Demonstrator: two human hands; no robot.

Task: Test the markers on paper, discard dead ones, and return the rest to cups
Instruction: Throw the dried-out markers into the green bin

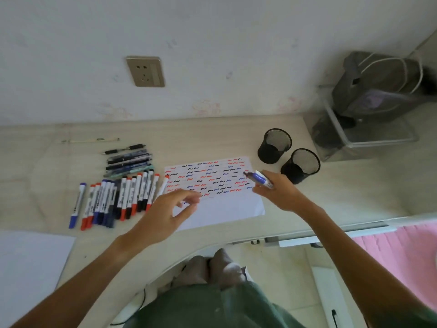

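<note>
Pale desk (236, 138) against a scuffed white wall (236, 55), socket (145, 71) above. Right hand (277, 191) clamped on a blue marker (260, 179) over the scribbled paper (220, 209), near two black mesh cups (274, 146). Left hand (165, 215) loose-fingered, empty, over the paper's near corner. Marker row (118, 197) lying left.

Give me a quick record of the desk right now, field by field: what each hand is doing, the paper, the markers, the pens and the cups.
right hand: holds a blue marker, uncapped tip over the paper
left hand: open, above the paper's left edge, holding nothing
paper: flat on the desk, upper part covered in red, blue and black squiggles
marker row: lying left of the paper, red, blue and black caps
pens: grouped behind the marker row
mesh cups: two, black, right of the paper, look empty
</note>
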